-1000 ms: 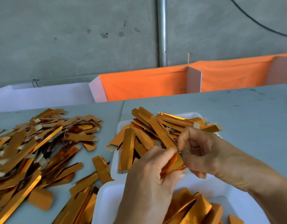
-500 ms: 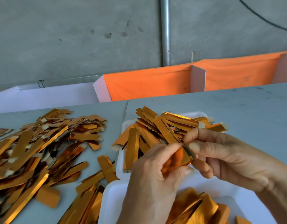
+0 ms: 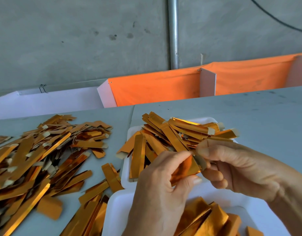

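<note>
Both hands at lower centre: left hand [image 3: 157, 189] and right hand [image 3: 235, 167] fingers clamped on one gold foil strip [image 3: 186, 167] above white tray [image 3: 116, 212].

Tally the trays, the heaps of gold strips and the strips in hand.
White trays: 2, far tray and near tray
Gold strip heaps: 3, table heap, far-tray heap, near-tray heap
Held strip, pinched by left hand and right hand: 1
Total: 6

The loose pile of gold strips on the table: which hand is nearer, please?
Left. The left hand sits just right of the pile; the right hand farther right.
</note>
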A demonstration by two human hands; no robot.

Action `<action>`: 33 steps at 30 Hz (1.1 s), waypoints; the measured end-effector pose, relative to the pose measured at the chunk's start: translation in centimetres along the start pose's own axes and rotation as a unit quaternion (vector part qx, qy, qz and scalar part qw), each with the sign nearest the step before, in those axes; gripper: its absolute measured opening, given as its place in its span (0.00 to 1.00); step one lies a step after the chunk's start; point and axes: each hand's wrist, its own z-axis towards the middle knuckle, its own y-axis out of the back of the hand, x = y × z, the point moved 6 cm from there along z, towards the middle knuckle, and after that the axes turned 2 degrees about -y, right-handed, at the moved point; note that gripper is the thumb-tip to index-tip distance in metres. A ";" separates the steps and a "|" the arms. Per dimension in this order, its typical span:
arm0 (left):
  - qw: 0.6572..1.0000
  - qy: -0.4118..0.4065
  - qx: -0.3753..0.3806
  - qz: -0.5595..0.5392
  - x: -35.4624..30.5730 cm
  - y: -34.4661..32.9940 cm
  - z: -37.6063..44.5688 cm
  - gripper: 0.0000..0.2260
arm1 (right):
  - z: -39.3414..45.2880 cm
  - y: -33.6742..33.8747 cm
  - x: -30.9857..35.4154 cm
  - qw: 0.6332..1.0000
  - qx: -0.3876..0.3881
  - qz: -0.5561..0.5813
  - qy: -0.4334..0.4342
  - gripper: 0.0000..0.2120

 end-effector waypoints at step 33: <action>0.997 -0.002 -0.001 0.071 0.2 0.1 -0.2 0.22 | -0.7 -0.9 1.1 0.991 -0.059 -0.118 0.029 0.12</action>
